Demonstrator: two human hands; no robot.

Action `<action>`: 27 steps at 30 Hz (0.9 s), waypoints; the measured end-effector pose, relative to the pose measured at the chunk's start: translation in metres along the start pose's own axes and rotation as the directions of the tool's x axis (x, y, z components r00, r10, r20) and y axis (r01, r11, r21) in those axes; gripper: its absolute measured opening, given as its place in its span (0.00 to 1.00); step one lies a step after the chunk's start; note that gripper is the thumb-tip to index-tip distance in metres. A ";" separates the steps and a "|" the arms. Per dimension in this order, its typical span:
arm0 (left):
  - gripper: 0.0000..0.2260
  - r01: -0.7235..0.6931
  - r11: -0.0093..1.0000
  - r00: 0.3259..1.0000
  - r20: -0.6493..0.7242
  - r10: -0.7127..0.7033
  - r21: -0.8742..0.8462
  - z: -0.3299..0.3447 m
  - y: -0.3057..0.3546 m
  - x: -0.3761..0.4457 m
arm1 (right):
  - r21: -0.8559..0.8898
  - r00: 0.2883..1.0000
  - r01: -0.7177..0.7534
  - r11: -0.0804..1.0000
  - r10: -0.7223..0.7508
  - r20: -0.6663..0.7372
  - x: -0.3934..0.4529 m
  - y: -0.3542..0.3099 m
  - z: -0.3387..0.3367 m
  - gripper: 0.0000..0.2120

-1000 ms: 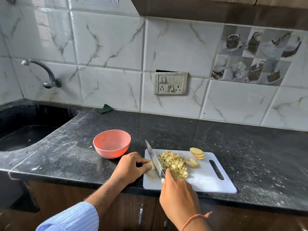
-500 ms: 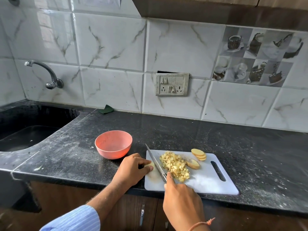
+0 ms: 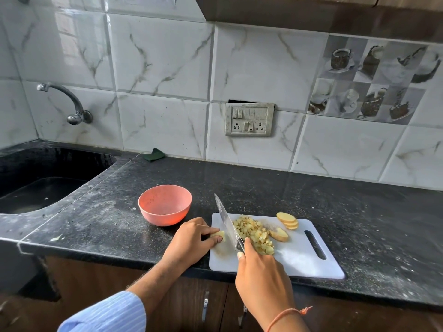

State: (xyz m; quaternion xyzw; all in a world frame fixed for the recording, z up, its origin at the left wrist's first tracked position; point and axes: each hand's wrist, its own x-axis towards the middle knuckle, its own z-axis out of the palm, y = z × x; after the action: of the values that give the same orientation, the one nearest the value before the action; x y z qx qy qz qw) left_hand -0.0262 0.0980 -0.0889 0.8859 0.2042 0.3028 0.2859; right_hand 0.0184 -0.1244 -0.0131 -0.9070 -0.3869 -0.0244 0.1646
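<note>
White plastic, the board [image 3: 294, 257] lies at the front edge of the black speckled counter [image 3: 263, 185], its slot handle to the right. From the head view, the left hand [image 3: 189, 240] rests on the board's left end with fingers curled, pinching a small pale potato piece [image 3: 219, 234] between thumb and fingertips. The right hand [image 3: 261, 271] is clenched round the handle of a knife [image 3: 225, 221]; the handle itself is hidden under the palm, and one finger reaches forward onto the heel of the blade. The blade runs away from the hand toward the wall, its tip past the board's far left corner. It stands just beside the held piece, on that piece's right; whether the edge touches it I cannot tell.

Right of the blade sits a heap of diced potato [image 3: 254, 233], close against the steel. A larger chunk [image 3: 279, 234] lies at the heap's right, and a few round slices [image 3: 287, 220] overlap near the far edge.

A pink bowl [image 3: 165, 204] stands on the counter just left of the board, behind the left hand. Farther left is the dark sink [image 3: 36, 188], with a tap [image 3: 69, 101] on the tiled wall above it. A green scrap [image 3: 154, 155] lies at the foot of the wall, and a switch plate [image 3: 249, 119] is set in the tiles above the board.
</note>
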 end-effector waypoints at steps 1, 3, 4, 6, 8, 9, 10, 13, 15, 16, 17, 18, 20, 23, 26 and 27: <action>0.15 -0.002 1.000 1.000 0.006 0.002 -0.003 0.000 -0.001 0.000 | 0.003 1.000 0.002 1.000 -0.002 0.003 -0.001 -0.001 0.000 0.26; 0.15 -0.007 1.000 1.000 0.018 0.007 -0.011 0.000 -0.002 0.000 | 0.002 1.000 0.010 1.000 -0.010 0.014 -0.002 -0.003 0.000 0.26; 0.14 -0.008 1.000 1.000 0.021 0.008 -0.012 0.000 -0.002 0.000 | -0.004 1.000 0.017 1.000 -0.017 0.020 -0.003 -0.005 0.000 0.26; 0.13 -0.007 1.000 1.000 0.026 0.007 -0.003 0.001 -0.002 0.001 | -0.027 0.998 0.026 0.999 -0.025 0.055 -0.003 -0.008 0.004 0.27; 0.12 -0.005 1.000 1.000 0.021 0.005 0.004 0.001 -0.001 0.001 | -0.067 0.995 0.022 0.997 -0.015 0.098 0.000 -0.011 0.010 0.29; 0.12 -0.001 1.000 1.000 0.013 0.001 -0.001 0.001 -0.001 0.001 | -0.087 0.994 0.013 0.996 -0.004 0.113 0.003 -0.014 0.012 0.29; 0.11 0.005 1.000 1.000 0.007 -0.005 -0.012 0.001 0.000 0.001 | -0.107 0.992 0.003 0.994 0.010 0.124 0.005 -0.017 0.015 0.30; 0.10 0.009 0.999 1.000 -0.006 -0.010 -0.033 -0.001 0.000 0.000 | -0.161 0.989 -0.003 0.987 0.027 0.144 0.012 -0.025 0.021 0.31; 0.10 -0.002 1.000 1.000 -0.003 0.002 -0.020 0.000 0.000 0.001 | -0.177 0.989 -0.002 0.984 0.028 0.148 0.017 -0.026 0.021 0.32; 0.10 -0.006 1.000 1.000 -0.001 0.006 -0.016 0.000 -0.001 0.001 | -0.179 0.989 0.001 0.984 0.026 0.147 0.018 -0.025 0.021 0.31; 0.10 -0.006 1.000 1.000 0.002 0.006 -0.019 0.000 -0.001 0.000 | -0.182 0.989 0.007 0.983 0.020 0.148 0.017 -0.023 0.020 0.31; 0.10 -0.005 1.000 1.000 0.003 0.005 -0.026 0.000 0.000 0.000 | -0.180 0.989 0.017 0.984 0.010 0.148 0.013 -0.020 0.019 0.31; 0.10 -0.012 0.999 1.000 0.001 0.012 -0.031 -0.001 0.000 -0.001 | -0.167 0.990 0.037 0.985 -0.013 0.144 0.004 -0.012 0.014 0.31; 0.11 -0.017 1.000 1.000 0.000 0.017 -0.013 -0.001 0.001 -0.003 | -0.157 0.991 0.046 0.986 -0.026 0.128 -0.003 0.003 0.007 0.31; 0.12 -0.011 1.000 1.000 0.005 0.011 -0.001 -0.001 0.001 -0.004 | -0.123 0.996 0.031 0.992 -0.021 0.083 0.000 0.012 0.004 0.28; 0.12 -0.012 1.000 1.000 0.002 0.012 0.003 -0.001 0.001 -0.004 | -0.103 0.997 0.026 0.994 -0.019 0.070 0.001 0.014 0.004 0.27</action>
State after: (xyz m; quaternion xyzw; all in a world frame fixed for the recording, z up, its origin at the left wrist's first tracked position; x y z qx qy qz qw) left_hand -0.0293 0.0952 -0.0895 0.8880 0.1990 0.3033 0.2828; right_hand 0.0288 -0.1319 -0.0206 -0.9102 -0.4008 -0.0150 0.1032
